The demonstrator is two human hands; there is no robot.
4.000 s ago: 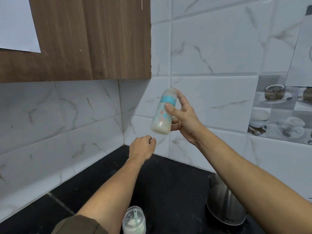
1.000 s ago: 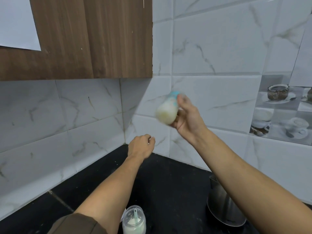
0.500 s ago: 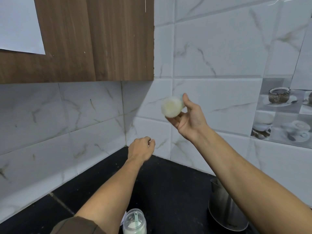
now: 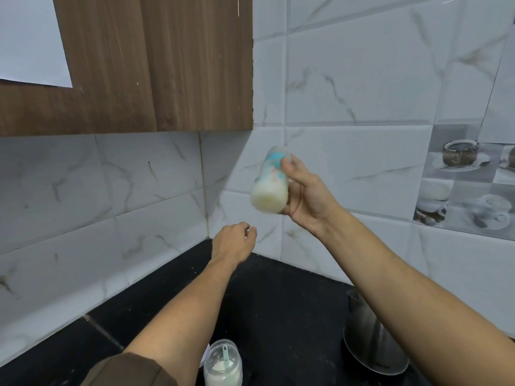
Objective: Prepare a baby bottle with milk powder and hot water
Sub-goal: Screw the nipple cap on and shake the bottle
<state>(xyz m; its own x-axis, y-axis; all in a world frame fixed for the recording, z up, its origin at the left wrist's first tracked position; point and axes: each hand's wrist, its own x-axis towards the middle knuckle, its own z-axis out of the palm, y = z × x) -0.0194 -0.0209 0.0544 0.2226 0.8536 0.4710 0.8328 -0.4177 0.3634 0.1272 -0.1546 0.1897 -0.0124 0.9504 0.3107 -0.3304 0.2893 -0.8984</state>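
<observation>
My right hand (image 4: 308, 195) holds a baby bottle (image 4: 269, 186) up in front of the tiled wall corner. The bottle is tilted, its blue collar and cap pointing up and away, and milky white liquid fills its lower part. It looks motion-blurred. My left hand (image 4: 232, 242) hangs below and left of the bottle, fingers loosely curled with nothing in them. A clear jar of milk powder (image 4: 223, 364) with a green scoop inside stands open on the black counter (image 4: 278, 302) at the bottom edge.
A steel kettle (image 4: 370, 341) sits on the counter at the lower right, partly behind my right forearm. A brown wall cabinet (image 4: 153, 65) hangs at the upper left. White marble-look tiles cover both walls.
The bottle has swung from pointing its base at me to a more upright tilt, and my right hand has dropped slightly. The left hand has hardly moved.
</observation>
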